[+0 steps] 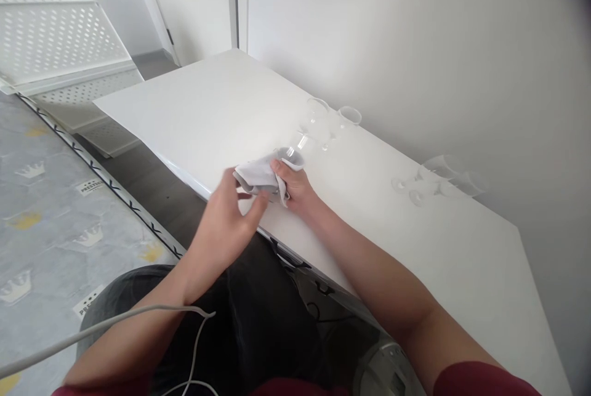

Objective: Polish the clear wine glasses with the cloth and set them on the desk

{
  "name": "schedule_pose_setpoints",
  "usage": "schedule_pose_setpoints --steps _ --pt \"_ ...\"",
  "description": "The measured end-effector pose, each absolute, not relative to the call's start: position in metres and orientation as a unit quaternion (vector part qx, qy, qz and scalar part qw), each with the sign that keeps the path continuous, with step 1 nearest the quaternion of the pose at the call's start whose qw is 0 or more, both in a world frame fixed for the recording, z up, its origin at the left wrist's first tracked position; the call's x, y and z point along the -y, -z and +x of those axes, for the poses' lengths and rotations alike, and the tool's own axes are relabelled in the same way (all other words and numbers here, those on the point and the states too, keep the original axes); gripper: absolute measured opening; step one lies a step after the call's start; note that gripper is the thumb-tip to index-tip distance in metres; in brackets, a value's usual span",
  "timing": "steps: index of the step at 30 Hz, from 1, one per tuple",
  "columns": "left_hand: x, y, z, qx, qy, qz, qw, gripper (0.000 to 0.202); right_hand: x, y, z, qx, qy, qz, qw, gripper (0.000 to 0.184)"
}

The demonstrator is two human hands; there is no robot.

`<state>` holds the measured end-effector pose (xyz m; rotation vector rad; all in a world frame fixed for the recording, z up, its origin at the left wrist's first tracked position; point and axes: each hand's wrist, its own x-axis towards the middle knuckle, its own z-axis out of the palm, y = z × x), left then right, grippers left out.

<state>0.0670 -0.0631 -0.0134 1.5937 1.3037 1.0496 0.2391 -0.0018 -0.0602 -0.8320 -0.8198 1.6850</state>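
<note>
My right hand (298, 186) is closed around a light grey cloth (256, 173), which is wrapped about a clear glass (292, 154). Only the glass's rounded edge shows past the cloth, and the rest is covered. At the cloth's left end, my left hand (228, 208) curls its fingers and thumb about the folded fabric. Both hands are over the white tabletop (194, 109), near its front edge. Just beyond them, by the wall, is a group of clear stemmed glasses (318, 119). More clear glasses (443, 175) are farther right along the wall.
A white wall (415, 45) borders the table's far side. To the left are a patterned grey mattress (55, 223) and white perforated panels (60, 36). A pale cable (115, 319) crosses over my left forearm. Below the table edge sits a dark, rounded device (388, 371).
</note>
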Motion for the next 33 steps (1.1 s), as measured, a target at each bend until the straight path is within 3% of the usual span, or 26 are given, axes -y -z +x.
schedule_pose_setpoints --steps 2,4,6,9,16,21,26,29,33 --pt "0.063 0.005 0.057 -0.534 -0.483 0.625 0.302 0.051 0.002 0.060 0.239 0.369 -0.728 -0.295 0.497 0.063" --pt "0.059 0.001 0.051 -0.506 -0.530 0.624 0.271 0.055 0.003 0.061 0.238 0.423 -0.770 -0.230 0.418 0.071" --pt "0.052 0.003 0.051 -0.440 -0.518 0.639 0.361 0.055 0.006 0.064 0.238 0.461 -0.782 -0.209 0.364 0.072" --pt "0.041 0.013 0.057 -0.350 -0.464 0.631 0.514 0.053 0.010 0.067 0.237 0.462 -0.771 -0.241 0.367 0.067" --pt "0.033 0.030 0.068 -0.373 -0.538 0.480 0.584 0.057 0.013 0.060 0.243 0.398 -0.798 -0.244 0.381 0.066" --pt "0.038 0.025 0.067 -0.392 -0.559 0.512 0.521 0.056 0.012 0.056 0.237 0.462 -0.746 -0.280 0.388 0.061" --pt "0.039 0.026 0.062 -0.417 -0.575 0.584 0.392 0.051 0.012 0.058 0.223 0.549 -0.625 -0.295 0.471 0.053" --pt "0.033 0.028 0.057 -0.362 -0.574 0.563 0.472 0.051 0.011 0.063 0.228 0.556 -0.640 -0.268 0.458 0.052" --pt "0.031 0.028 0.052 -0.276 -0.511 0.553 0.598 0.062 0.008 0.078 0.247 0.571 -0.728 -0.180 0.334 0.064"
